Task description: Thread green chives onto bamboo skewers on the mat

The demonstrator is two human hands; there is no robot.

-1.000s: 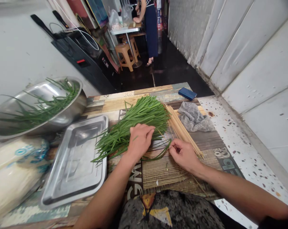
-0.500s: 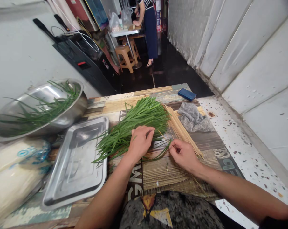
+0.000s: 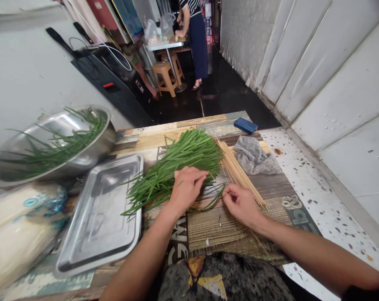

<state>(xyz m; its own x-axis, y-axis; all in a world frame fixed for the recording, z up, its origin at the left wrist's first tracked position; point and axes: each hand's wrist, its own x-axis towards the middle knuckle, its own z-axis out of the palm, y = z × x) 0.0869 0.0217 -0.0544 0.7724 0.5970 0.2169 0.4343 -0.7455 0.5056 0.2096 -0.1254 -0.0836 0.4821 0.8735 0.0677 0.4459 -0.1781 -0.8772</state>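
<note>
A large heap of green garlic chives [image 3: 189, 150] lies on the wood-patterned table [image 3: 217, 234]. My left hand [image 3: 188, 188] is at the heap's near right edge, thumb and forefinger brought together in a pinch; what sits between them is too small to make out. A thin stick shows close by those fingertips. Right of it, my right hand [image 3: 242, 205] is closed, its fingertips pinching the end of a few chive strands [image 3: 213, 204] that curve over the table. Bamboo skewers [image 3: 239, 171] lie in a loose bundle beyond the right hand.
On the left are a metal tray [image 3: 98, 217], a steel bowl [image 3: 104, 138] holding more chives, and a stuffed plastic bag [image 3: 23, 234]. A grey cloth [image 3: 255, 154] and a blue box [image 3: 246, 125] lie at the right. A person [image 3: 197, 46] stands at a far table.
My left hand has shifted slightly right, and its thumb and forefinger have closed together. The right hand stays almost still with the chive strands.
</note>
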